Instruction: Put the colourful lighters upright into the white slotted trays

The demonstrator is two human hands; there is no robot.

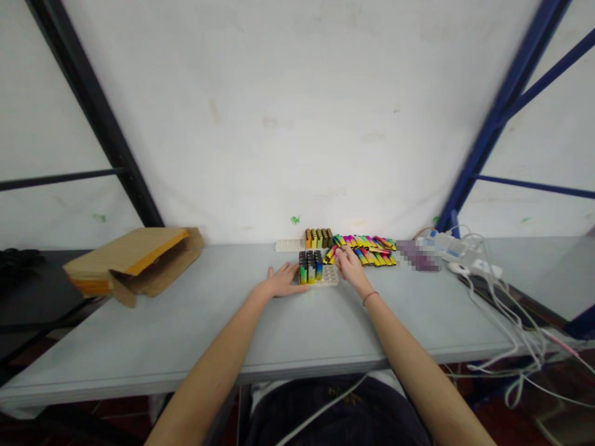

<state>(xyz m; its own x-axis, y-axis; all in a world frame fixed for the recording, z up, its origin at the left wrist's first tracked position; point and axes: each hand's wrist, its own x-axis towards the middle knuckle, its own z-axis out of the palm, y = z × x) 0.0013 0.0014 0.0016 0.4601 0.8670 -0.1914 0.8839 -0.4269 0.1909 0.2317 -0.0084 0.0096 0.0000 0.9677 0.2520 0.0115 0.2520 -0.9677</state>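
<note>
Resting with fingers spread, my left hand [281, 282] lies against the pale, pocketed tray [330, 276], left of its upright, black-topped multicoloured lighters [310, 269]. My right hand [351, 266], apart from it, curls beside loose, shiny multicoloured lighters [375, 256]; whether it grips one, I cannot tell.

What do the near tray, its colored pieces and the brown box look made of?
Near tray: likely matte plastic, pale, evenly celled; molded pulp possible.
Colored pieces: perhaps smooth plastic or wrapped metal; blended colors and dark tops leave it open.
Brown box: probably matte cardboard, given its folded flaps.
</note>
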